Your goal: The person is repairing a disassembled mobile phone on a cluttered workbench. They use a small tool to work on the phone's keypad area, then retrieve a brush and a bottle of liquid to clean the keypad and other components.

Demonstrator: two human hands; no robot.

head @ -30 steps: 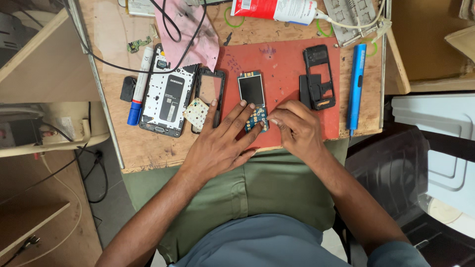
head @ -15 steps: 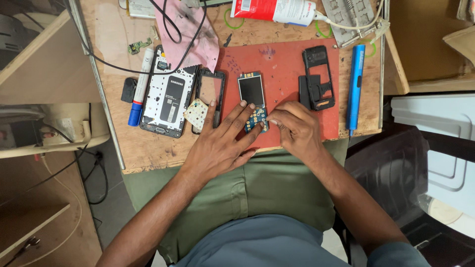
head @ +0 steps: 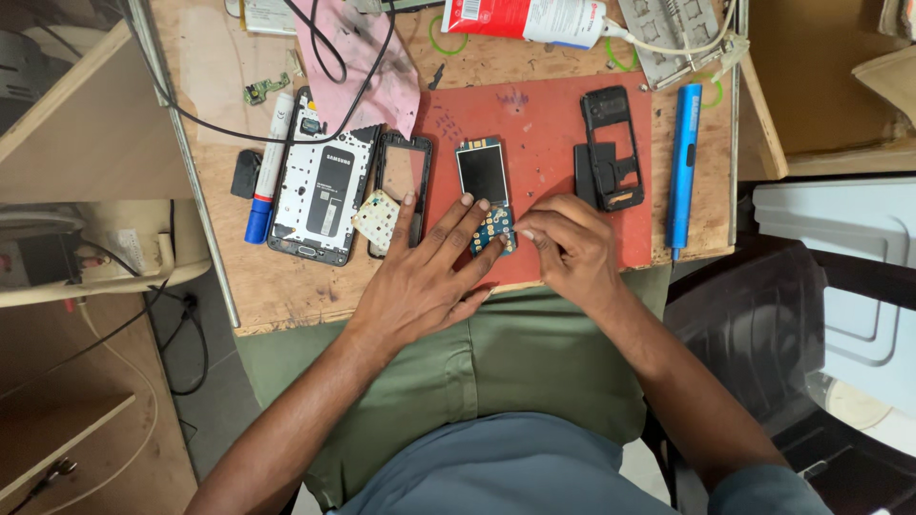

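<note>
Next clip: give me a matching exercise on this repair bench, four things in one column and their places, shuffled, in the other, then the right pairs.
Things:
1. blue screwdriver pen
2. small phone board with screen
3. marker with blue cap
4. black phone back frame

Places:
A. on the bare wood, left of the opened white phone
B. on the red mat, under the fingertips of the left hand and right hand
C. on the wood just past the mat's right edge
D. on the mat's right part, above the right hand

Pairs: 1-C, 2-B, 3-A, 4-D
</note>
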